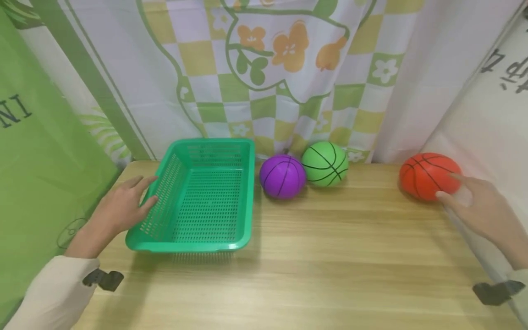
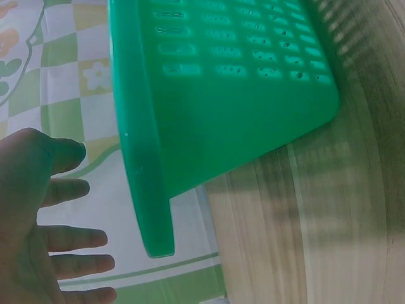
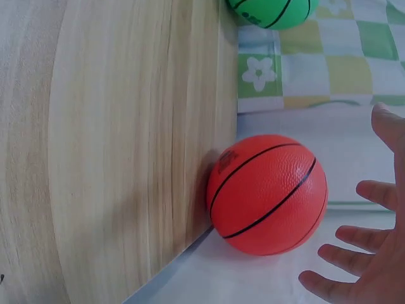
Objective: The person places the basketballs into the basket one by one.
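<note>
In the head view a red ball [image 1: 426,178] with black lines lies at the table's right back. My right hand [image 1: 480,204] is spread beside it; the right wrist view shows a gap between the fingers and the red ball [image 3: 269,195]. My left hand [image 1: 123,204] is by the left side of a green plastic basket [image 1: 249,192]. Its fingers are spread and apart from the basket rim [image 2: 136,145] in the left wrist view. A purple ball [image 1: 283,177] and a light green ball [image 1: 326,164] sit side by side right of the basket.
The wooden table [image 1: 338,256] carries the basket and balls. A checked, flowered curtain [image 1: 264,105] hangs along the back edge. Green cloth [image 1: 45,151] borders the left, and a white sheet [image 1: 486,128] with dark writing borders the right.
</note>
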